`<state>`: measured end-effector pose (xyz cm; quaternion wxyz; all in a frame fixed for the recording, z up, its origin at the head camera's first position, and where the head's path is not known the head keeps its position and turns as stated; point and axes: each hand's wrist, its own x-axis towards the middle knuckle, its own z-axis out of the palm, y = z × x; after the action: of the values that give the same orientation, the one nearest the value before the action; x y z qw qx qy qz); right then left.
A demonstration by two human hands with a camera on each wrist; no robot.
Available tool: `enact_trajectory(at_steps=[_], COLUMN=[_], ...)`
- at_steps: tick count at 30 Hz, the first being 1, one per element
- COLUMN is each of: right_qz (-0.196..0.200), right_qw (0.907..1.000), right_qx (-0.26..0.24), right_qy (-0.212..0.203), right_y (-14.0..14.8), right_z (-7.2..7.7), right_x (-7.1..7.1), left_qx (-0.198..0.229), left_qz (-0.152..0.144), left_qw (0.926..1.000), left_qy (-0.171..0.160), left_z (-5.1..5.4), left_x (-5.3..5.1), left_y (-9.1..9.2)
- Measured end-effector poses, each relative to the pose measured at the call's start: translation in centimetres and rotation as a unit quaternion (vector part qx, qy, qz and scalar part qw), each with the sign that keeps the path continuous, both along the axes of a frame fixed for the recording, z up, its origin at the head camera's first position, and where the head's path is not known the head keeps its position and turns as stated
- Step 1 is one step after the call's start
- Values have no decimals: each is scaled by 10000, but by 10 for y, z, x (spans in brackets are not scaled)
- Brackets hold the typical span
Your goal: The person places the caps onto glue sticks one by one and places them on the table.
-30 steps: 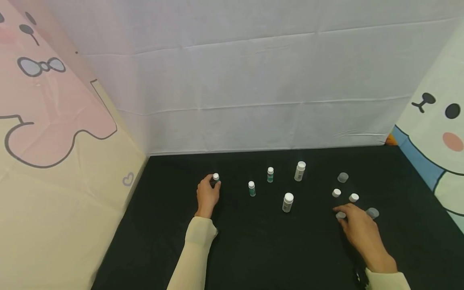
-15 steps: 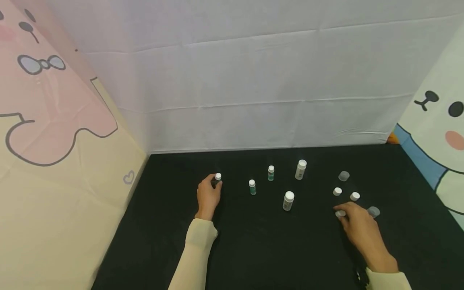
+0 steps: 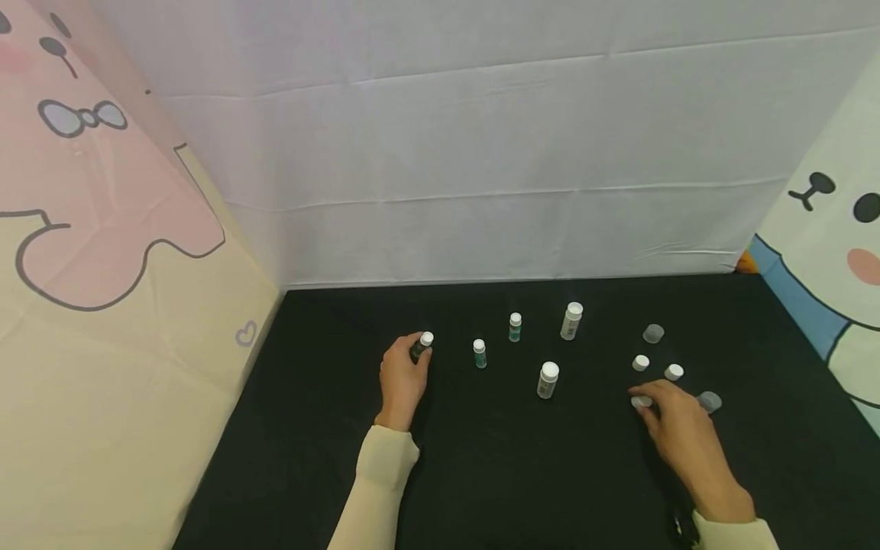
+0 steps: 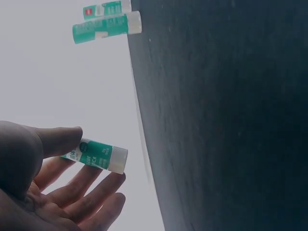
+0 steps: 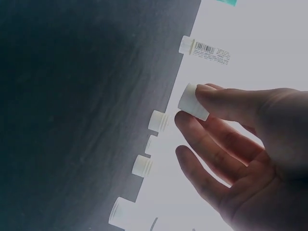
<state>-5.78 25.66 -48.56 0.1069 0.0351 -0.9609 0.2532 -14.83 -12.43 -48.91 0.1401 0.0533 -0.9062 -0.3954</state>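
My left hand (image 3: 402,378) holds a small green glue stick (image 4: 94,154) between thumb and fingers. In the head view, its white top tilts to the right; in the left wrist view, its whitish end points away from the palm. Two similar glue sticks, one nearer (image 3: 480,354) and one farther (image 3: 515,328), stand upright to the right of this hand. At the right, my right hand (image 3: 684,428) pinches a short whitish cap (image 5: 192,102) between thumb and fingertip. Whether the cap touches the table cannot be told.
Two white bottles stand mid-table, one near (image 3: 547,380) and one far (image 3: 571,321). Around the right hand lie two small white caps (image 3: 641,363) (image 3: 674,372) and two greyish translucent caps (image 3: 654,333) (image 3: 710,402). A white cloth wall (image 3: 426,168) backs the black table (image 3: 467,473).
The left hand has shifted right with the glue stick, which has gone from nearly upright to tilted. The right hand has barely moved; its pinched cap sits slightly farther left.
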Motion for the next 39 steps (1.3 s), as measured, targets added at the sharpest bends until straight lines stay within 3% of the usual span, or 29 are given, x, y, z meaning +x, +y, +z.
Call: enact_trajectory(at_steps=[13,22,33,39], right_qz=[71,138,254,297], right_qw=[9999,9992,9970,9970], right_qx=[-90,-196,-365,-433], right_qy=[119,305,636,571], right_y=[-10,-19,-32,-41], right_z=[7,12,17,21], right_x=[3,4,6,8], left_qx=[-292,-652,-930,-1106], left_qz=[-212,-267,-370,-458], left_qw=[9990,9971,9941,9909], left_qy=[280,292,426,614], left_z=[2,1,-4,-5], left_x=[18,28,39,44], left_y=[15,23,32,36])
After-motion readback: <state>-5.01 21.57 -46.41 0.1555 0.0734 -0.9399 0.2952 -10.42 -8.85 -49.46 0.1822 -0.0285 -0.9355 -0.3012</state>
